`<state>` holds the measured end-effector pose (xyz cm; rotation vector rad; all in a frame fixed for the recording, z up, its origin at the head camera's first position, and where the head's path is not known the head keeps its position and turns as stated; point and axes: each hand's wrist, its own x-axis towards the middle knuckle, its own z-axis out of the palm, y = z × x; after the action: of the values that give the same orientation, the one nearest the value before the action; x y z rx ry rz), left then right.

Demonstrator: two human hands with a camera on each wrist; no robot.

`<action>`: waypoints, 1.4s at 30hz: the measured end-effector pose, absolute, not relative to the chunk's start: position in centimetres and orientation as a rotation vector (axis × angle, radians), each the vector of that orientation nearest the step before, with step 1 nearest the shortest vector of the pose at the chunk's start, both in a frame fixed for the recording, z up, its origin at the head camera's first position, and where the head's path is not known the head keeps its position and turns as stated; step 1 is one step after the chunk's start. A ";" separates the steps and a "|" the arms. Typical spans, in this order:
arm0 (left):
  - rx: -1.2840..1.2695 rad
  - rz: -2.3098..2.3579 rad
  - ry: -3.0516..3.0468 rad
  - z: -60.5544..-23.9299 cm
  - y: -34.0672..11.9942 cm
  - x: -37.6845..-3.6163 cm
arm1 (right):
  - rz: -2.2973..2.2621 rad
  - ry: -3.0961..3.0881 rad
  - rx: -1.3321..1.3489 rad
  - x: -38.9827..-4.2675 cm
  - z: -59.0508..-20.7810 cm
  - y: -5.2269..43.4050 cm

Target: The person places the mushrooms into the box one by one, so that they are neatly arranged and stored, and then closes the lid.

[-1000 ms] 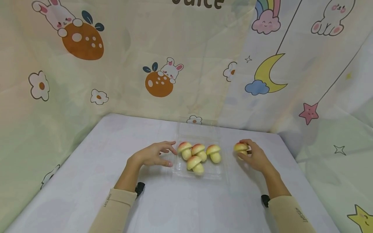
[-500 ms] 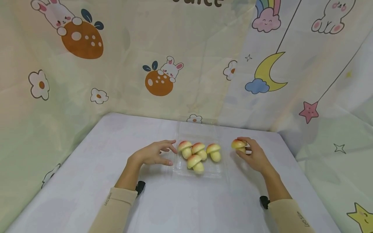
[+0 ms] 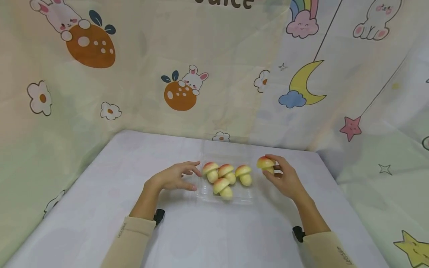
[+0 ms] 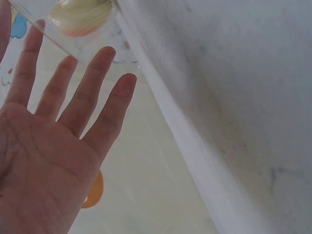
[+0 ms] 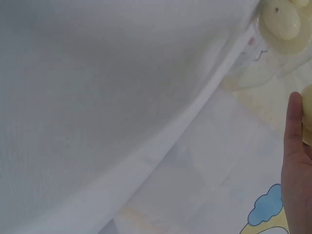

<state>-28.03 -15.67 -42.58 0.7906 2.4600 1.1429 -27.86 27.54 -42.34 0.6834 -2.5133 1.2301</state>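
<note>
Mushroom-shaped buns are what the hands deal with: four of them point(image 3: 226, 178) sit in a clear plastic tray point(image 3: 203, 190) on the counter point(image 3: 100, 193), and a fifth bun point(image 3: 266, 163) is in the right hand point(image 3: 285, 178), lifted just off the counter at the tray's right edge. The right hand's fingers and thumb are curled round that bun, pinching it at the stem and the underside of the cap. The left hand point(image 3: 174, 178) lies with straight, relaxed fingers, holding nothing, its fingertips at the tray's left rim; the left wrist view shows the palm spread and a bun seen through the clear plastic point(image 4: 78, 17).

Judging by the smooth, matte, rounded look, the bun is probably light and soft, so it would dent or lose its shape under a hard squeeze. The narrow joint between stem and cap looks like the weak spot. A gentle hold that cradles the cap from below, with the stem resting between the fingers, seems safest; pulling on the stem alone could break it off. The tray looks thin and flimsy, likely to slide or flex, which suits a flat steadying touch at its rim.
</note>
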 end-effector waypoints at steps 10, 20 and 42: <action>0.811 1.140 2.464 -42.7 -15.7 -28.0 | 1.287 -2.462 0.714 -27.2 -42.2 26.3; 0.815 1.135 2.461 -42.5 -15.5 -28.0 | 1.233 -2.455 0.808 -26.9 -41.6 25.7; 0.818 1.137 2.468 -42.7 -15.7 -27.9 | 1.335 -2.502 0.843 -24.3 -38.8 22.6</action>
<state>-27.94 -15.67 -42.69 0.8176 2.4681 1.1372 -24.32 22.58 -38.78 0.8431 -2.5017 1.3351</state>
